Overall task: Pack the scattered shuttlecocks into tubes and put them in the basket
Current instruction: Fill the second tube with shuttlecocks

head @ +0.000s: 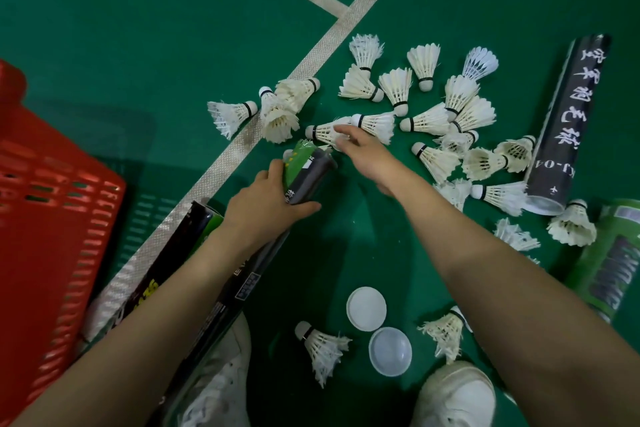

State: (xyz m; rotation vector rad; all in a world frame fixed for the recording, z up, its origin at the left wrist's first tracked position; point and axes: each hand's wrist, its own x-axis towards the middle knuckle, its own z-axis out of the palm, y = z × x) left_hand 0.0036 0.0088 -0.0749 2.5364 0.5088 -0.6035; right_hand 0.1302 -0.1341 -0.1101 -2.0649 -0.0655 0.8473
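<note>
Fingers (346, 131) of the right hand (363, 154) curl down and pinch the feathered end of a shuttlecock (323, 132) lying on the green floor (138, 28), its cork tip pointing left. Just beside it, nearer the person, the left hand (273, 198) grips a dark tube (306, 173) with a green label, fingers wrapped around it near its far end. That end points toward the pinched shuttlecock. The tube's lower length is hidden under the left forearm, and its contents cannot be seen.

Many loose shuttlecocks (426, 62) lie scattered past and to the right of the hands, some touching or overlapping. A red slatted basket (52, 218) stands at the left edge, blurred and cut off, so its inside is hard to make out. Another tube (173, 253), black with yellow print, lies between the basket and the left arm. At the right lies a black tube with white characters (568, 121), and a green tube (616, 260) is cut by the frame edge. Two round white caps (366, 308) rest near the person's white shoes (453, 395).
</note>
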